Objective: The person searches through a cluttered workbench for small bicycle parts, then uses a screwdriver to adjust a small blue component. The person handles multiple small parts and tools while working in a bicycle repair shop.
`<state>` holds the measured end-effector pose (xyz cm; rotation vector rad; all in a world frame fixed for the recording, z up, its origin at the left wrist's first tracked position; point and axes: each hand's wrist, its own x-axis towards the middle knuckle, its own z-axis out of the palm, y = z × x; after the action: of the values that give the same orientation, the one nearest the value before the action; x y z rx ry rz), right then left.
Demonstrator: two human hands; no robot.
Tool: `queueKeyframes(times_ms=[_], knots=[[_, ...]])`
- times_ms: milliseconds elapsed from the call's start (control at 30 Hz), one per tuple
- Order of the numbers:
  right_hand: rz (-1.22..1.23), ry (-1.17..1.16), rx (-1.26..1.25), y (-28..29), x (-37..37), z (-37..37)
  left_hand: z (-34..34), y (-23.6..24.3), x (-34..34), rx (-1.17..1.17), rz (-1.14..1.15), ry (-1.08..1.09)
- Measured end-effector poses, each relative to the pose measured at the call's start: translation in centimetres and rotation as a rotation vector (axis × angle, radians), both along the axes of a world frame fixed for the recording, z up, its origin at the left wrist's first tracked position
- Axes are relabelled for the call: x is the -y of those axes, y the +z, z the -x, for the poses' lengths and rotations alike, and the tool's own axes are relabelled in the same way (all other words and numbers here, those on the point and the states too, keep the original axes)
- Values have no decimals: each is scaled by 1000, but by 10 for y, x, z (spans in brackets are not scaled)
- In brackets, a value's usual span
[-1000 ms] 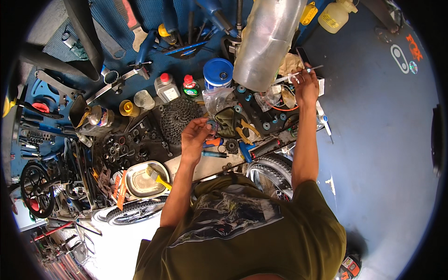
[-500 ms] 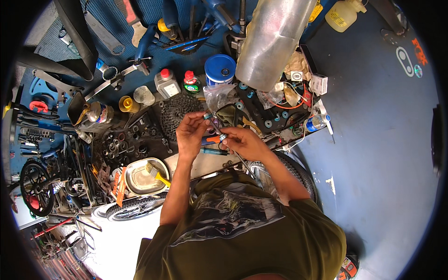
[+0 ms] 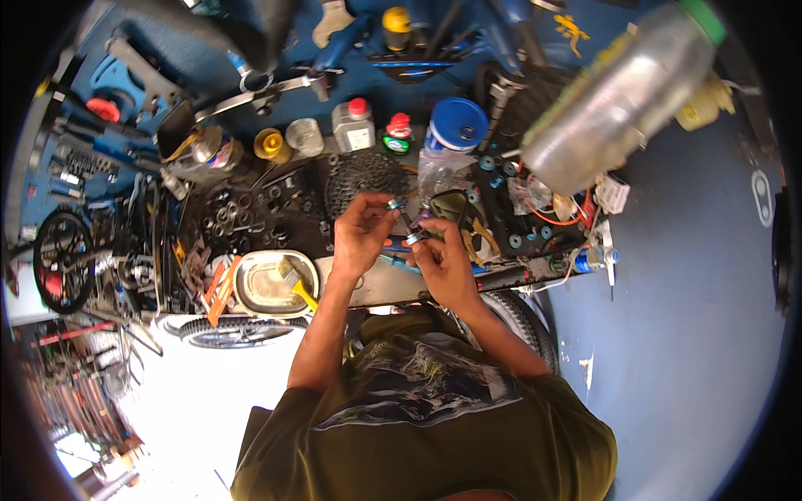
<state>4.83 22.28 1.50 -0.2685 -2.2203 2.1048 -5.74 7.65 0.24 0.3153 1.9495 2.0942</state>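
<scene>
My left hand (image 3: 357, 235) is closed, pinching a small blue-and-silver ring piece (image 3: 396, 203) at the end of a short dark shaft (image 3: 404, 219). Just below and to the right, my right hand (image 3: 444, 269) grips a similar ring piece (image 3: 414, 239) at the shaft's other end; whether both are one joined part I cannot tell. Beneath my hands are a cassette of sprockets (image 3: 355, 179), an olive cloth item (image 3: 449, 203), an orange-handled tool (image 3: 388, 244) and tan-handled pliers (image 3: 484, 242).
The cluttered bench holds a metal tray (image 3: 251, 284) with a brush (image 3: 301, 292), a blue tub (image 3: 458, 121), bottles (image 3: 353, 134) and small parts (image 3: 234, 213). A large hanging cylinder (image 3: 614, 100) is at upper right, tools line the blue wall, bicycle wheels (image 3: 530, 326) stand below the bench.
My right hand has come down from the upper right to meet my left hand, and the long thin item it held no longer shows. The head's view has shifted.
</scene>
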Motion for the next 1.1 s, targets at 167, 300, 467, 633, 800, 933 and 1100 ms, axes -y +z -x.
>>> queueKeyframes(times_ms=[167,300,467,633,800,933,1100], knots=[[-383,114,27,22,23,8,-7,8,28,-51,55,128],[23,242,13,14,33,21,-15,14,64,-22,-32,176],[-440,386,-121,35,70,14,-41,23,105,-98,102,317],[-201,506,-170,53,111,-2,-81,38,163,63,-263,362],[-300,653,-270,77,180,-46,-144,42,226,44,-561,482],[-321,726,-341,82,239,-98,-210,42,284,12,-617,554],[-350,866,-321,90,300,-168,-306,47,352,-33,-485,680]])
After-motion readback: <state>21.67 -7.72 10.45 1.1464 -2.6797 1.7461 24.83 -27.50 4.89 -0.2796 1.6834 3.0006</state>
